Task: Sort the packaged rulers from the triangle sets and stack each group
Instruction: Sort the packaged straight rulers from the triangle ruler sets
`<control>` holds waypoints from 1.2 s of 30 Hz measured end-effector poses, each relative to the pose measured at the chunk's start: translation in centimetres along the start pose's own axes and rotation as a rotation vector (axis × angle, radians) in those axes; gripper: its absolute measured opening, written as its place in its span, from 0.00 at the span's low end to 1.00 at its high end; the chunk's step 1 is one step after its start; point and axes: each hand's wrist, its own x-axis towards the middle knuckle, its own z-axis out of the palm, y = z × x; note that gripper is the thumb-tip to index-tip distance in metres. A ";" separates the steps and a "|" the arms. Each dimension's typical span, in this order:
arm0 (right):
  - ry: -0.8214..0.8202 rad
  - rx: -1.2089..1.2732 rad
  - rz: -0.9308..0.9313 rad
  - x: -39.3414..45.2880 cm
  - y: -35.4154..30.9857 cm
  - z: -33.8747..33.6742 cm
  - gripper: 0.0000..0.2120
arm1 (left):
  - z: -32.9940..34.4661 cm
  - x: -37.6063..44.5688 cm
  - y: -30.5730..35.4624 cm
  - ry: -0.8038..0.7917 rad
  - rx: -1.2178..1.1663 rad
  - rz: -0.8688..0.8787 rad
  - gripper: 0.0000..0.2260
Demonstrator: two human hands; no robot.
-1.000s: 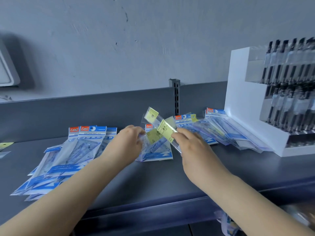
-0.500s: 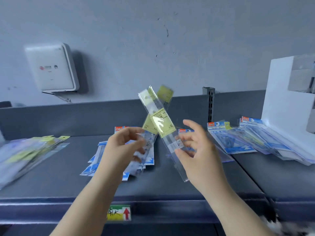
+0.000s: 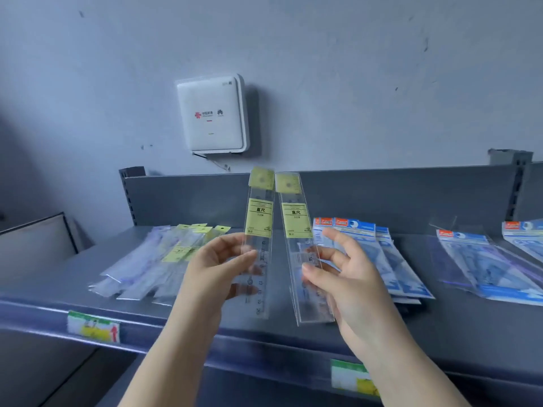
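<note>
both forearms raised, left grip (image 3: 217,267) and right grip (image 3: 349,277) each pinching

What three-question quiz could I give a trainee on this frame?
1. True or false: each hand holds one ruler.
2. The ruler pile lies on which side of the shelf? A) left B) right
3. Fill in: the packs to the right hold ____ sets.

Key:
1. True: left hand grips the left ruler, right hand the right ruler.
2. A: ruler pile.
3. Triangle: triangle packs.
</note>
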 end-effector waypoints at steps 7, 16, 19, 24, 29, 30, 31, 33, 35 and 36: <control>-0.022 0.082 0.046 2.5 3.9 9.3 0.25 | -10.6 3.5 0.7 0.054 -0.013 -0.029 0.08; 0.031 -0.012 0.031 4.5 6.8 16.7 0.24 | -19.6 8.9 1.5 0.029 0.038 0.021 0.07; 0.026 -0.053 0.008 5.4 7.0 18.7 0.24 | -21.3 10.9 1.0 0.039 0.077 0.040 0.08; 0.002 -0.121 -0.035 7.0 7.3 21.9 0.23 | -23.1 13.7 -1.5 0.089 0.648 0.142 0.16; -0.024 -0.340 0.046 8.9 8.4 24.1 0.26 | -24.4 14.5 -2.1 0.086 0.814 0.144 0.19; -0.037 -0.496 0.079 9.1 8.7 24.1 0.28 | -24.5 14.6 -2.2 0.088 0.836 0.157 0.18; -0.047 -0.649 0.094 9.1 8.9 24.0 0.29 | -24.6 14.6 -2.2 0.087 0.857 0.167 0.17; -0.048 -0.867 0.043 8.6 8.8 23.7 0.26 | -24.4 14.3 -2.1 0.068 0.903 0.198 0.15; -0.053 -0.997 -0.052 7.8 8.4 23.1 0.21 | -23.8 13.8 -1.9 0.044 0.970 0.232 0.14; -0.063 -1.072 -0.105 7.4 8.2 22.7 0.19 | -23.3 13.5 -1.6 0.035 1.009 0.255 0.13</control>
